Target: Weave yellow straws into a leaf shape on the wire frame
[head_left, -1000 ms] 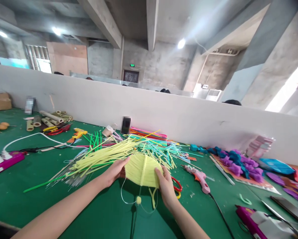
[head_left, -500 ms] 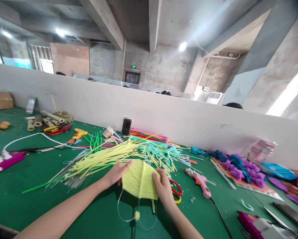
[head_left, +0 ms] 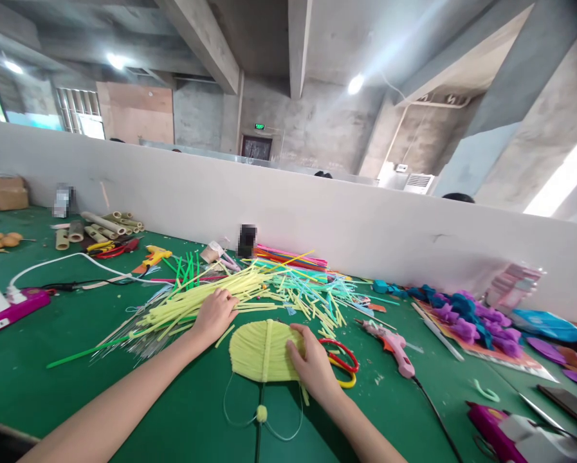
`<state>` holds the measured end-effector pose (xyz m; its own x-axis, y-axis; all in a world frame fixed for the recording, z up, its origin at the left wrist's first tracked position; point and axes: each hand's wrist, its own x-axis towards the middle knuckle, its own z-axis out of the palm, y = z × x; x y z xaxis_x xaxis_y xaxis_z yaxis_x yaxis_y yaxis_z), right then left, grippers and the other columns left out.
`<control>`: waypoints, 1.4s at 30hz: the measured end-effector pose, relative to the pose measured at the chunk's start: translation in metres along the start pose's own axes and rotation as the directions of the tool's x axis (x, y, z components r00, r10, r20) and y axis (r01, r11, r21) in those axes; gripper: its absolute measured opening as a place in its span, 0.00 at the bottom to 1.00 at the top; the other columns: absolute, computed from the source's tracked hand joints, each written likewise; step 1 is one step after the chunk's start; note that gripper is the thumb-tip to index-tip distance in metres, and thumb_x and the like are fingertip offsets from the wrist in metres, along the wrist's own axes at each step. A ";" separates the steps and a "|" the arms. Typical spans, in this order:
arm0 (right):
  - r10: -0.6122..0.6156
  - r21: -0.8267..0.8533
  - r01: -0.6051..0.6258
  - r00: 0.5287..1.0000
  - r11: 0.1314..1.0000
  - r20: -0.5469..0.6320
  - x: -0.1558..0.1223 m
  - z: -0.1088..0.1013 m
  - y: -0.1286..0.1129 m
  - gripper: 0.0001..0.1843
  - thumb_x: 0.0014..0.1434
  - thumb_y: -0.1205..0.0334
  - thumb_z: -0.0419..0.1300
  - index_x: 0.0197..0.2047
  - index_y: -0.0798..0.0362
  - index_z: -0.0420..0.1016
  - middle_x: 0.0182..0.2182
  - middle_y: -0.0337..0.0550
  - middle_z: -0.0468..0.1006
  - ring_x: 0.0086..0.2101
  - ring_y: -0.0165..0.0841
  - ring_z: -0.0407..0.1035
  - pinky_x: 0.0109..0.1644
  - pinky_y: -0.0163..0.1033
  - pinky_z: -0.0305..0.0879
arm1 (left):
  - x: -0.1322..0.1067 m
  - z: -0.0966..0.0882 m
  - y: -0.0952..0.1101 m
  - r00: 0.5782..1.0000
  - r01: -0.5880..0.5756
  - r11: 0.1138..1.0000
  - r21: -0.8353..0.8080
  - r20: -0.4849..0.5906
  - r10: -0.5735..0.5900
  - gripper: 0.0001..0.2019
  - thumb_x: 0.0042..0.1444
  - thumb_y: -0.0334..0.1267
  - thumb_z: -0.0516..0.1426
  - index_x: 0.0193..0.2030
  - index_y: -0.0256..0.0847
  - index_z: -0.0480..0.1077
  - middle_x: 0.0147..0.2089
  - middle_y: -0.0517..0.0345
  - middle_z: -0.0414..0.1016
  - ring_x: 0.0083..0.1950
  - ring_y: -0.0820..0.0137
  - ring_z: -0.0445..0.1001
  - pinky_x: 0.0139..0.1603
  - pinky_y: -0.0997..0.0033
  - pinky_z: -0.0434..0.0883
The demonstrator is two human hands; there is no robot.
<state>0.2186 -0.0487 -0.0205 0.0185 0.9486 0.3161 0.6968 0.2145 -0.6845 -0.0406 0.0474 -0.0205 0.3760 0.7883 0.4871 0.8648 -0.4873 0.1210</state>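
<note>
A yellow fan-shaped piece made of strips [head_left: 262, 350] lies flat on the green table [head_left: 37, 392], with a thin wire loop and a small yellow ball [head_left: 258, 414] hanging from its lower edge. My right hand [head_left: 310, 365] rests on the fan's right side, fingers curled and pressing it down. My left hand [head_left: 215, 313] has reached into the pile of yellow strips [head_left: 206, 299] behind the fan, its fingers bent over the strips.
Red and yellow scissors [head_left: 341, 363] lie right of the fan. A pink glue gun [head_left: 394, 347] lies further right, another yellow one [head_left: 154, 256] at the back left. Blue and purple flowers [head_left: 466, 315] sit on the right. A white partition wall [head_left: 317, 225] bounds the table.
The fan piece was held up by both hands; now it lies on the table under my right hand. My left hand let go and moved up-left into the strip pile.
</note>
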 end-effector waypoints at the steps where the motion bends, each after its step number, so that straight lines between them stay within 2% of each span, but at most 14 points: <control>1: -0.016 -0.021 0.016 1.000 1.000 0.006 -0.001 0.000 0.000 0.19 0.60 0.56 0.52 0.52 0.54 0.68 0.49 0.51 0.77 0.49 0.42 0.72 0.53 0.45 0.67 | 0.000 0.001 0.000 1.000 -0.002 1.000 0.004 0.001 0.002 0.08 0.59 0.36 0.57 0.42 0.40 0.77 0.42 0.49 0.73 0.47 0.59 0.68 0.48 0.62 0.64; 7: -0.148 -0.125 0.149 0.989 0.981 0.014 -0.006 0.000 -0.007 0.17 0.63 0.59 0.50 0.54 0.52 0.67 0.49 0.49 0.77 0.49 0.39 0.72 0.52 0.42 0.69 | 0.000 0.006 0.000 0.998 0.062 0.996 -0.062 0.031 -0.060 0.07 0.58 0.38 0.56 0.36 0.41 0.75 0.38 0.51 0.73 0.45 0.59 0.68 0.45 0.62 0.63; 11: -0.236 -0.233 0.225 0.972 0.946 -0.020 -0.007 0.001 -0.006 0.16 0.65 0.59 0.50 0.54 0.52 0.67 0.49 0.49 0.76 0.49 0.42 0.70 0.53 0.47 0.68 | 0.002 0.008 0.002 0.994 0.104 0.991 -0.083 0.024 -0.102 0.03 0.55 0.35 0.57 0.34 0.40 0.72 0.37 0.54 0.73 0.43 0.61 0.69 0.43 0.64 0.64; 14: -0.284 -0.260 0.264 0.958 0.929 -0.043 -0.004 0.000 -0.003 0.14 0.65 0.61 0.50 0.51 0.51 0.69 0.47 0.49 0.76 0.48 0.42 0.68 0.52 0.49 0.68 | 0.003 0.007 0.004 0.995 0.101 0.988 -0.119 0.013 -0.100 0.05 0.56 0.38 0.58 0.32 0.41 0.72 0.36 0.55 0.73 0.42 0.62 0.70 0.43 0.65 0.65; 16: -0.317 -0.237 0.301 0.948 0.924 -0.030 -0.004 -0.001 -0.002 0.12 0.65 0.64 0.49 0.48 0.50 0.71 0.44 0.48 0.76 0.46 0.41 0.68 0.51 0.48 0.68 | 0.003 0.005 0.005 0.996 0.076 0.983 -0.169 -0.032 -0.083 0.09 0.59 0.41 0.56 0.31 0.40 0.73 0.36 0.54 0.73 0.42 0.63 0.70 0.44 0.64 0.65; 18: -0.351 -0.197 0.343 0.936 0.919 -0.009 -0.004 -0.002 -0.005 0.11 0.65 0.65 0.49 0.45 0.50 0.71 0.43 0.47 0.76 0.45 0.40 0.69 0.49 0.47 0.69 | 0.003 0.001 0.005 0.989 0.034 0.976 -0.217 -0.131 -0.064 0.14 0.63 0.42 0.51 0.33 0.40 0.75 0.39 0.52 0.73 0.44 0.62 0.70 0.46 0.62 0.66; 20: -0.379 -0.153 0.375 0.925 0.914 0.002 -0.006 -0.003 -0.009 0.11 0.65 0.66 0.49 0.44 0.49 0.71 0.43 0.47 0.75 0.44 0.39 0.69 0.49 0.46 0.69 | 0.003 -0.006 0.006 0.963 -0.010 0.969 -0.245 -0.262 -0.056 0.16 0.66 0.41 0.48 0.38 0.41 0.76 0.43 0.49 0.72 0.48 0.61 0.69 0.49 0.60 0.65; 24: -0.426 -0.096 0.424 0.905 0.901 0.003 -0.008 -0.005 -0.017 0.11 0.64 0.67 0.49 0.45 0.48 0.71 0.42 0.46 0.75 0.44 0.38 0.70 0.48 0.44 0.70 | 0.005 -0.026 0.011 0.876 -0.079 0.960 -0.270 -0.478 -0.063 0.15 0.66 0.39 0.48 0.43 0.42 0.76 0.45 0.50 0.69 0.48 0.61 0.68 0.51 0.59 0.65; 28: -0.451 -0.091 0.450 0.892 0.889 0.005 -0.008 -0.003 -0.019 0.11 0.64 0.67 0.50 0.45 0.48 0.71 0.40 0.46 0.76 0.42 0.38 0.71 0.47 0.43 0.71 | 0.005 -0.057 0.025 0.824 -0.183 0.938 -0.294 -0.567 -0.016 0.14 0.66 0.38 0.48 0.45 0.43 0.76 0.42 0.52 0.67 0.47 0.62 0.67 0.50 0.60 0.66; 31: -0.424 -0.067 0.425 0.905 0.903 0.035 -0.009 -0.006 -0.025 0.10 0.65 0.64 0.50 0.46 0.48 0.71 0.41 0.46 0.76 0.44 0.38 0.70 0.49 0.44 0.69 | 0.004 -0.083 0.043 0.815 -0.294 0.892 -0.343 -0.577 0.046 0.16 0.66 0.39 0.46 0.46 0.43 0.75 0.44 0.51 0.68 0.49 0.62 0.67 0.52 0.59 0.65; 35: -0.325 0.064 0.320 0.942 0.945 0.088 -0.013 -0.015 -0.045 0.13 0.66 0.57 0.52 0.52 0.46 0.69 0.45 0.45 0.76 0.46 0.37 0.69 0.51 0.42 0.67 | 0.005 -0.105 0.074 0.842 -0.309 0.776 -0.550 -0.538 -0.046 0.21 0.68 0.40 0.41 0.45 0.41 0.76 0.46 0.50 0.68 0.51 0.63 0.67 0.55 0.59 0.65; 38: -0.293 0.180 0.273 0.951 0.945 0.094 -0.014 -0.019 -0.060 0.16 0.65 0.54 0.54 0.54 0.46 0.66 0.48 0.44 0.75 0.47 0.36 0.69 0.49 0.39 0.67 | 0.007 -0.100 0.097 0.905 -0.293 0.686 -0.666 -0.424 -0.025 0.21 0.68 0.41 0.42 0.43 0.43 0.76 0.48 0.50 0.69 0.52 0.63 0.67 0.55 0.60 0.66; 42: -0.312 0.160 0.310 0.950 0.937 -0.014 -0.010 -0.020 -0.069 0.17 0.62 0.54 0.57 0.52 0.48 0.67 0.44 0.46 0.75 0.42 0.36 0.69 0.44 0.39 0.68 | 0.009 -0.087 0.121 0.961 -0.238 0.539 -0.808 -0.275 0.012 0.21 0.68 0.44 0.42 0.44 0.44 0.76 0.50 0.48 0.69 0.55 0.62 0.67 0.56 0.59 0.67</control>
<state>0.1847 -0.0777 0.0374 -0.1902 0.8310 0.5228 0.5439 0.5325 -0.6486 0.0383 -0.0371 0.0740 0.2802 0.6487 0.7075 0.1074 -0.7536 0.6485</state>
